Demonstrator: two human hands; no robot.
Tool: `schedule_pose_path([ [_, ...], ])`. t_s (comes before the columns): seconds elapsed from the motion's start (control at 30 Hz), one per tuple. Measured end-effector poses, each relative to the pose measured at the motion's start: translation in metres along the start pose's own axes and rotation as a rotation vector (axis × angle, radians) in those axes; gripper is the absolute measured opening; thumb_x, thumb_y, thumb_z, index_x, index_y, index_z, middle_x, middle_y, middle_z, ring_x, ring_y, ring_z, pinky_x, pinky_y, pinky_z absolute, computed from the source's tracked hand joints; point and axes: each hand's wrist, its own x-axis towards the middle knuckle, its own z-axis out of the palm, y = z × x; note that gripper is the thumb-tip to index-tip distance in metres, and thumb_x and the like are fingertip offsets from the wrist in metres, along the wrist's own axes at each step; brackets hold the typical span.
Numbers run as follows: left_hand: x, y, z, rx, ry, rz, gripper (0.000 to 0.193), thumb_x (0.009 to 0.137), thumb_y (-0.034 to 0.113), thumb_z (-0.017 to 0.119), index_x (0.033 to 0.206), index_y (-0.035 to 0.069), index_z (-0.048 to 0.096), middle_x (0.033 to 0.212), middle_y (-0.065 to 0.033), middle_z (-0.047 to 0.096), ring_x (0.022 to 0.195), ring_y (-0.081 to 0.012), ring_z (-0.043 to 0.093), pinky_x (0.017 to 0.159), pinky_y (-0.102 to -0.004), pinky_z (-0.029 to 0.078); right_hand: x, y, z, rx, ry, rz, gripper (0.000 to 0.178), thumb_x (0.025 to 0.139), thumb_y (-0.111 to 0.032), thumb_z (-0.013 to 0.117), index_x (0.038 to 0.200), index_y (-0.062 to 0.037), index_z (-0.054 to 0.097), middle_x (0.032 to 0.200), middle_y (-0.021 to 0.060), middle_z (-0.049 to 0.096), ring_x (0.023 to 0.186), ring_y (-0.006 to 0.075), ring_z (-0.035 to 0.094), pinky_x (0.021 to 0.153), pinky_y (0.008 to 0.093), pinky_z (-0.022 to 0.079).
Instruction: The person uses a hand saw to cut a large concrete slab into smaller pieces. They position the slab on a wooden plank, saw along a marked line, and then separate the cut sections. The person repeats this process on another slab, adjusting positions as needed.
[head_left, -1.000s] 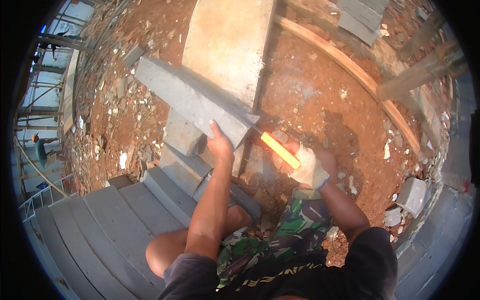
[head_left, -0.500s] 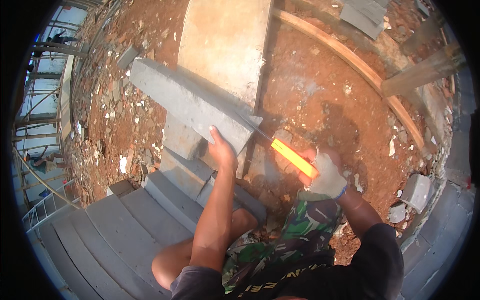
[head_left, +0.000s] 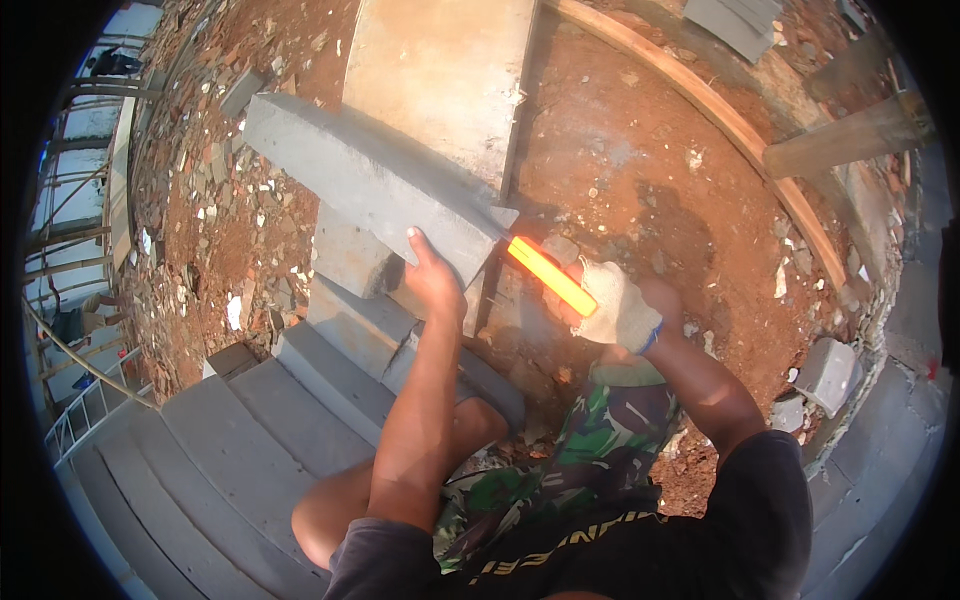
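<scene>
A long grey concrete block (head_left: 360, 175) lies aslant on other blocks and over the lower end of a pale board. My bare left hand (head_left: 432, 275) grips its near edge close to the right end, thumb up on the face; the other fingers are mostly hidden. In my gloved right hand (head_left: 615, 305) is a hand saw (head_left: 550, 272) with a bright orange-yellow handle. The handle's front end is close to the block's right end. Most of the thin blade is hidden at the block, and its teeth cannot be made out.
Grey blocks (head_left: 250, 430) are lined up at the lower left. The pale board (head_left: 440, 70) stretches away beyond the held block. A wooden beam (head_left: 690, 85) and a post (head_left: 840, 140) stand right. Rubble covers the left ground; a block wall (head_left: 870, 470) runs along the right.
My right hand has pushed the saw up and left, bringing its handle close to the block and hiding most of the blade. My left hand keeps its grip; the whole view has shifted slightly.
</scene>
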Motion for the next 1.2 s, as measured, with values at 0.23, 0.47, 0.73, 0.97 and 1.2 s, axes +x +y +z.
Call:
schedule_pose_path([
  [0.23,0.001,-0.004,-0.003,0.025,0.088,0.061,0.07,0.105,0.05,0.054,0.141,-0.01,0.052,0.136,-0.0193,0.062,0.12,-0.0259,0.061,0.104,-0.0362,0.046,-0.056,-0.007,-0.034,-0.03,-0.098,0.013,0.022,0.077,-0.019,0.073,0.095,-0.0112,0.064,0.081,0.0138,0.063,0.077,0.0388,0.062,0.07,0.0464,0.049],
  [0.47,0.005,-0.003,0.002,-0.084,0.032,0.062,0.073,0.103,0.053,0.055,0.134,-0.013,0.056,0.127,-0.0184,0.065,0.112,-0.0243,0.063,0.098,-0.0363,0.048,-0.01,0.045,0.022,-0.097,-0.079,-0.004,0.03,0.079,-0.022,0.071,0.105,-0.0103,0.063,0.086,0.0163,0.066,0.079,0.0397,0.064,0.07,0.0468,0.051],
  [0.73,0.001,0.003,0.002,0.051,0.125,0.097,0.08,0.102,0.056,0.055,0.135,-0.017,0.052,0.131,-0.0218,0.062,0.115,-0.0271,0.062,0.102,-0.0363,0.047,-0.047,0.026,-0.014,-0.049,-0.13,0.017,0.018,0.078,-0.02,0.073,0.09,-0.0101,0.065,0.071,0.015,0.064,0.068,0.0407,0.063,0.062,0.0462,0.052],
  [0.97,-0.005,0.003,-0.001,-0.021,0.082,0.052,0.077,0.102,0.055,0.056,0.134,-0.015,0.053,0.13,-0.0197,0.064,0.117,-0.025,0.06,0.104,-0.035,0.045,-0.009,0.029,0.027,-0.143,-0.1,0.084,0.029,0.077,-0.022,0.072,0.102,-0.0085,0.066,0.074,0.0166,0.064,0.072,0.0407,0.066,0.064,0.0497,0.053],
  [1.2,-0.001,-0.006,-0.003,0.013,0.084,-0.021,0.072,0.101,0.054,0.058,0.137,-0.009,0.055,0.127,-0.0178,0.066,0.115,-0.0231,0.061,0.102,-0.0351,0.046,-0.013,0.031,0.013,-0.017,-0.096,0.062,0.015,0.078,-0.017,0.07,0.088,-0.0092,0.062,0.07,0.0144,0.063,0.069,0.0417,0.063,0.062,0.047,0.051],
])
